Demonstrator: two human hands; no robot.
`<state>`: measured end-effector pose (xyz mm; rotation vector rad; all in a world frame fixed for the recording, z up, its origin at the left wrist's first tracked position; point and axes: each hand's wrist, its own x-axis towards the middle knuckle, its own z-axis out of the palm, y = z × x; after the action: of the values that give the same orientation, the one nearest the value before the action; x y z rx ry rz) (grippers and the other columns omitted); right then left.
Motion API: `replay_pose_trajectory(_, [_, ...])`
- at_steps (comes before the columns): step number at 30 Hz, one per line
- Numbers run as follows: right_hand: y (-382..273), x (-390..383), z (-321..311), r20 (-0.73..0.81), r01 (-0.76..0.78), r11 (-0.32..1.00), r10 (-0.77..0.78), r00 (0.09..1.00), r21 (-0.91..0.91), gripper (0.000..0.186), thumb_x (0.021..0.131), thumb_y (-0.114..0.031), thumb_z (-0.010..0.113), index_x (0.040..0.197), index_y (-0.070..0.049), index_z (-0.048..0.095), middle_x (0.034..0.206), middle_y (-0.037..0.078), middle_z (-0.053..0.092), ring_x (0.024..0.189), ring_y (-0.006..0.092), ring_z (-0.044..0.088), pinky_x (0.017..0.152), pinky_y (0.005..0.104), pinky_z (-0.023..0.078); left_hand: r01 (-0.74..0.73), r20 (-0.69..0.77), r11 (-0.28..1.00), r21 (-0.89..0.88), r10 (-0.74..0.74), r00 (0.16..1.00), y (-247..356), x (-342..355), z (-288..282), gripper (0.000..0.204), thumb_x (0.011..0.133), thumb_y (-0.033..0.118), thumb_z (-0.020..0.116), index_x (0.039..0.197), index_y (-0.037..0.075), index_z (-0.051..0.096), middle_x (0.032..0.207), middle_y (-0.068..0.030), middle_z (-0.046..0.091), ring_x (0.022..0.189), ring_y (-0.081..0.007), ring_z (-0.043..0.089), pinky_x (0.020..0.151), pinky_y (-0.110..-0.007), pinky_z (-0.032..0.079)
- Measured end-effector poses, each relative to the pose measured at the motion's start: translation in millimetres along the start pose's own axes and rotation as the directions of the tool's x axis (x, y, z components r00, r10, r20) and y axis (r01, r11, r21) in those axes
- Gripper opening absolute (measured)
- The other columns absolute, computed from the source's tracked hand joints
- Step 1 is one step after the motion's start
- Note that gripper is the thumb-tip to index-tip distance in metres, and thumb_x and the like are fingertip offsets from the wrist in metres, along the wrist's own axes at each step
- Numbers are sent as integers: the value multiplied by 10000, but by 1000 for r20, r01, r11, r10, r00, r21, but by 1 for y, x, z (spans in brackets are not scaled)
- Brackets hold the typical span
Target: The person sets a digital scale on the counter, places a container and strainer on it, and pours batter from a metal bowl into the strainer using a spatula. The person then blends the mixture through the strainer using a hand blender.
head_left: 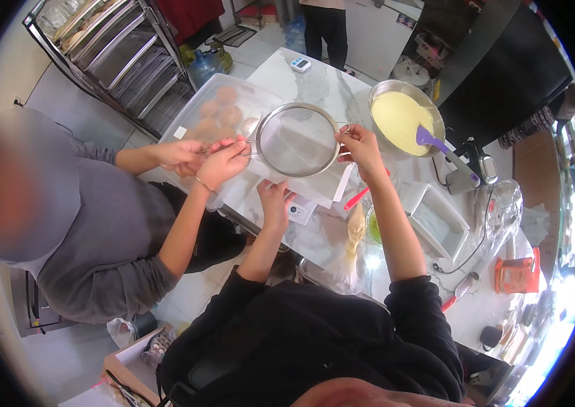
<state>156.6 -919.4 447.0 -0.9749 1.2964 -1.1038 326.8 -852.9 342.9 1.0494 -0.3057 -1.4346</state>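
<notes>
A round metal mesh sieve is held level over the table. My right hand grips the small side loops at its right. A co-worker's two hands hold its handle at the left. My left hand has its fingers apart below the sieve, at a white kitchen scale with a white square item over it. Beyond my right hand stands a steel bowl of pale yellow batter with a purple spatula. A red utensil lies partly behind my right arm.
The co-worker stands at my left beside a clear container of round brown items. The marble table also holds a timer, piping bag, white tray and mixer. Behind are a rack and another person.
</notes>
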Motion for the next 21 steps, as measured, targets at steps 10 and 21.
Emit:
replay_pose_trajectory(10, [2,-28,-87,-160,86,992,-71,985,89,499,750,-337,565,1068,7,392,1018,135,419,739,189,512,636,297,460,339,256,936,92,-351,901,32,-85,4,318,744,141,489,970,141,266,917,-39,356,849,-151,426,679,-341,378])
replay_pose_trajectory(21, [81,60,-253,-608,320,815,50,793,484,413,761,-336,550,1051,-55,459,880,49,482,760,170,457,725,299,382,-239,314,238,941,-354,881,21,113,314,570,730,446,463,1195,171,280,1207,-64,298,999,-266,375,776,-418,379])
